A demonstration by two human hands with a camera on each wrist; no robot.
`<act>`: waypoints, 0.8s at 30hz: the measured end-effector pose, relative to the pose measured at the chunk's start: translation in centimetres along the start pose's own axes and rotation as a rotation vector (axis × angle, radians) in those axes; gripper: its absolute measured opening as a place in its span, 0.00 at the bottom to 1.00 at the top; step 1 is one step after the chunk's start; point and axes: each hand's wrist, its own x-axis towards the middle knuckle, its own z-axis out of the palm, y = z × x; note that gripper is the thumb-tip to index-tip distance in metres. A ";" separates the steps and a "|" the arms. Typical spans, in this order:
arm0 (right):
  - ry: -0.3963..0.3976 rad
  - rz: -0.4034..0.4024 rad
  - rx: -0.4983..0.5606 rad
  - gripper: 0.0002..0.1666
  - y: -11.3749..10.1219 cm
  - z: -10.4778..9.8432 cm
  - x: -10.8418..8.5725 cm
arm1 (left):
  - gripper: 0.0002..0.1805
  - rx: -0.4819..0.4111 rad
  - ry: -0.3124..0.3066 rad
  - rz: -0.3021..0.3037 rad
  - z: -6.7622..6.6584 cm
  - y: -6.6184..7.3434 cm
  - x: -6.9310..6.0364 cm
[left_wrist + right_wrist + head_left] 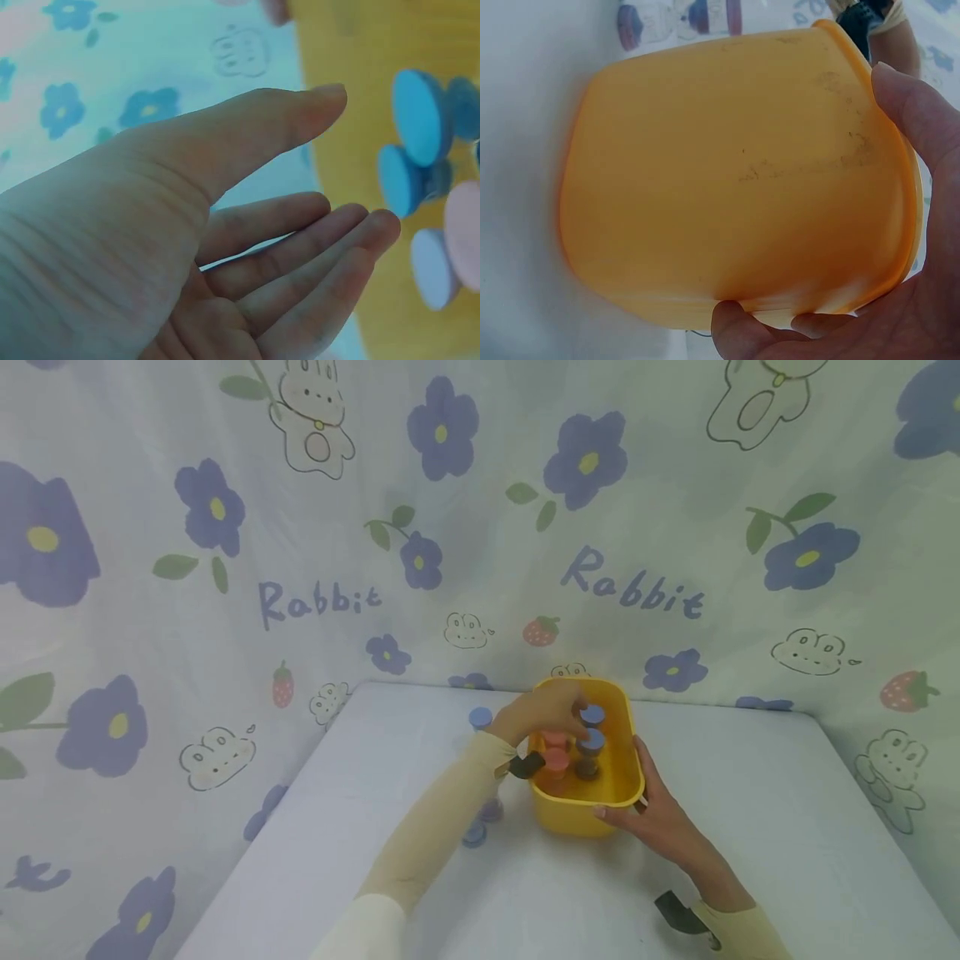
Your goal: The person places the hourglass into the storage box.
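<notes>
Head view, nearest first: a dark strap (678,912) sits at the right wrist, and two blue-lidded jars (474,833) stand on the white table (337,827), left of the yellow tub (573,820). The right hand (652,814) grips the tub at its near right side, thumb at the rim and fingers along the outer wall. Inside the tub, two pink-lidded jars (555,762) stand at the left, with two dark-bodied jars under blue lids (590,742) just beside them. Above these hangs the left hand (543,708); its wrist view shows the fingers extended and together, the thumb well apart, nothing between them. Left of that wrist, farther back on the table, is another blue-lidded jar (481,718), partly hidden by the arm. Behind everything hangs a rabbit-and-flower curtain (315,527).

Judging from this, the work is partway along: at least four jars are in the tub and at least three are outside it. Whether the left forearm hides more, I cannot tell.
</notes>
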 end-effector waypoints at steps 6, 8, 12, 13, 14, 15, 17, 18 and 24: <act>0.006 0.009 0.004 0.75 0.0 0.1 0.1 | 0.24 -0.139 0.049 -0.002 -2.3 -0.8 -3.2; 0.007 0.010 0.007 0.75 0.0 0.1 0.1 | 0.28 -0.188 0.085 -0.030 -2.8 -1.4 -4.7; 0.016 -0.001 0.010 0.74 0.2 0.1 0.2 | 0.29 -0.245 0.150 -0.074 -3.6 -3.3 -7.3; 0.019 -0.007 0.010 0.74 0.2 0.0 0.2 | 0.29 -0.252 0.170 -0.076 -3.7 -3.9 -7.8; 0.023 -0.013 0.011 0.74 0.3 0.0 0.2 | 0.28 -0.262 0.189 -0.081 -3.8 -4.5 -8.3; 0.025 -0.020 0.011 0.73 0.4 0.0 0.2 | 0.28 -0.270 0.209 -0.083 -3.8 -5.2 -8.8; 0.028 -0.031 0.009 0.73 0.4 0.0 0.2 | 0.25 -0.284 0.254 -0.076 -3.8 -6.3 -9.8; 0.029 -0.032 0.009 0.73 0.5 0.0 0.2 | 0.25 -0.296 0.278 -0.078 -3.7 -6.9 -10.2; 0.024 -0.034 0.005 0.72 0.4 0.1 0.1 | 0.22 -0.356 0.422 -0.086 -2.6 -9.9 -12.6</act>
